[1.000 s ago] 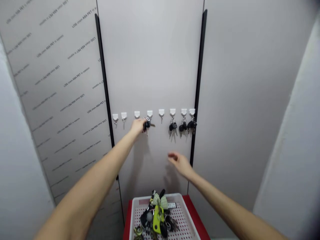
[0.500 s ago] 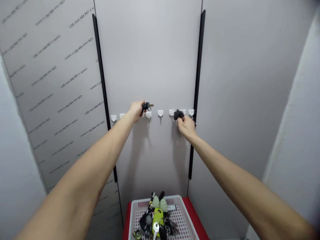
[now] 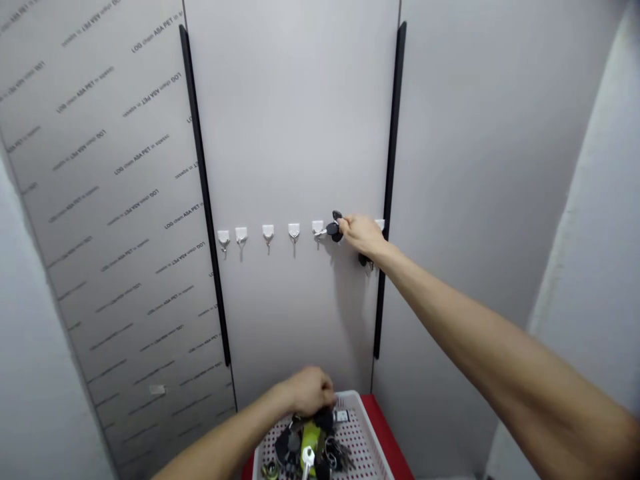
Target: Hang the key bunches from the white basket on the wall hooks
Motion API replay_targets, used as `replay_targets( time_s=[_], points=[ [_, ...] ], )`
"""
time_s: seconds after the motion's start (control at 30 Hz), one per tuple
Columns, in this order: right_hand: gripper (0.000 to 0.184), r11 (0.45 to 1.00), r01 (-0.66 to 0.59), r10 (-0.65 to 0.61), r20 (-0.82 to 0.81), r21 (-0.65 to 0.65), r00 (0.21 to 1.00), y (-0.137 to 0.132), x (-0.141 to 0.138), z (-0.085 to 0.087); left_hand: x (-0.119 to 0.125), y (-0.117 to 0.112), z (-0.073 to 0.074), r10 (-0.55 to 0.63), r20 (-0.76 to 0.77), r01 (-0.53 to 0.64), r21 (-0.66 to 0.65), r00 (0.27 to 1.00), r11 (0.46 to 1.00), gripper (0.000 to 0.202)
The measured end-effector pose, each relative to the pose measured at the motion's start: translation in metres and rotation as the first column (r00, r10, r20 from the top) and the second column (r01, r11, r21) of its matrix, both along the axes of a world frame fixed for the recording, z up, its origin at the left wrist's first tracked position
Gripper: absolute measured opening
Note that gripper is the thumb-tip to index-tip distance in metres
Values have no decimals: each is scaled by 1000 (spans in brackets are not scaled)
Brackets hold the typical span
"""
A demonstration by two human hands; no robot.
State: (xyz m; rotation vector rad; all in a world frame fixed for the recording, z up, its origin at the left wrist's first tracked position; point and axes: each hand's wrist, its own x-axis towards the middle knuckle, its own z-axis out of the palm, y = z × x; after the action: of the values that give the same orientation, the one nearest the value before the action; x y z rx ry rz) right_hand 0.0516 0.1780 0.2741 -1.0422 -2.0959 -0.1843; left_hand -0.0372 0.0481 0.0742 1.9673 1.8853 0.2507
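Note:
My right hand (image 3: pixel 361 233) is pinched on a bunch of keys (image 3: pixel 334 228) with black heads and a silver blade pointing left. It is up at the panel, beside a white hook (image 3: pixel 317 229). Below my right wrist, another bunch with black heads (image 3: pixel 364 260) hangs against the panel; its hook is hidden. My left hand (image 3: pixel 311 392) is down at the back of the white basket (image 3: pixel 367 427), fingers curled over the pile. Whatever those fingers hold is hidden. A yellow-green key holder (image 3: pixel 310 437) and a silver key (image 3: pixel 308 459) lie in the pile.
More white hooks run left along the panel, among them one hook (image 3: pixel 294 231) and another (image 3: pixel 223 239). Black vertical strips (image 3: pixel 205 187) flank the panel. Under the basket is a red surface (image 3: pixel 383 427). Printed film covers the left panel (image 3: pixel 120 220).
My left hand has dropped from the hooks to the basket, and the keys it held no longer show in it. My right hand has shifted left with keys; a black-headed bunch hangs below its wrist.

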Motion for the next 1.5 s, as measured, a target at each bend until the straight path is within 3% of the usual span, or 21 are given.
replay_targets(
  time_s=[0.1, 0.23, 0.37, 0.47, 0.53, 0.57, 0.63, 0.7, 0.73, 0.77, 0.8, 0.83, 0.9, 0.93, 1.0, 1.07, 1.13, 1.23, 1.4, 1.5],
  points=[
    [30, 993, -3, 13, 77, -121, 997, 2, 5, 14, 3, -9, -26, 52, -113, -57, -42, 992, 997, 26],
    [30, 960, -70, 71, -8, -271, 997, 7, 19, 26, 0, -14, -40, 111, -138, -123, -80, 984, 989, 24],
    [27, 969, -186, 198, 61, -163, 978, 3, 11, 33, -3, -6, -33, 141, -9, -141, -15, 990, 990, 22],
    [23, 931, -315, 349, 207, -182, 914, -6, -1, 22, -6, 7, -11, 160, 260, -204, 149, 952, 968, 20],
    [23, 904, -364, 419, 290, -225, 861, -14, -6, 2, -8, 16, 13, 172, 561, -346, 219, 810, 912, 25],
    [24, 891, -386, 446, 303, -239, 842, -19, -6, -11, -9, 21, 27, 152, 720, -417, 205, 677, 885, 28],
    [28, 863, -443, 499, 272, -245, 823, -28, -4, -41, -11, 29, 54, 49, 942, -475, 123, 333, 871, 30],
    [33, 806, -522, 584, 233, -278, 778, -34, 3, -67, -12, 34, 74, -54, 997, -516, 71, 48, 854, 24],
    [34, 781, -552, 616, 211, -293, 759, -34, 8, -76, -11, 36, 80, -71, 997, -552, 47, -22, 833, 21],
    [34, 780, -557, 613, 169, -285, 772, -32, 13, -82, -10, 37, 81, -53, 998, -585, 22, -37, 811, 18],
    [34, 814, -526, 561, 98, -247, 822, -27, 18, -85, -9, 38, 79, -1, 1000, -602, -1, -2, 798, 17],
    [35, 876, -443, 450, -8, -190, 893, -20, 24, -84, -6, 38, 72, 79, 994, -593, -17, 78, 805, 18],
    [36, 982, -155, 123, -254, -111, 959, -3, 32, -77, 0, 35, 48, 221, 914, -514, -16, 339, 858, 22],
    [38, 993, -23, -15, -320, -114, 947, 5, 34, -72, 3, 33, 33, 257, 837, -467, -3, 482, 884, 23],
    [41, 981, 130, -170, -316, -145, 934, 18, 36, -64, 10, 25, -3, 274, 637, -390, 46, 721, 920, 26],
    [39, 968, 188, -226, -250, -167, 942, 24, 34, -60, 15, 16, -37, 265, 394, -318, 73, 880, 945, 27],
    [32, 959, 206, -248, -224, -194, 943, 24, 32, -58, 18, 7, -62, 281, 204, -297, 54, 938, 953, 28],
    [28, 960, 160, -220, -270, -227, 937, 23, 32, -49, 17, -3, -77, 299, 106, -303, 25, 948, 953, 31],
    [29, 989, 53, -110, -440, -138, 891, 28, 41, -7, 19, -10, -67, 324, 70, -327, 32, 943, 945, 33],
    [28, 966, -133, 33, -405, -221, 914, 25, 49, -4, 22, -13, -61, 309, 38, -310, 30, 950, 950, 33]
  ],
)
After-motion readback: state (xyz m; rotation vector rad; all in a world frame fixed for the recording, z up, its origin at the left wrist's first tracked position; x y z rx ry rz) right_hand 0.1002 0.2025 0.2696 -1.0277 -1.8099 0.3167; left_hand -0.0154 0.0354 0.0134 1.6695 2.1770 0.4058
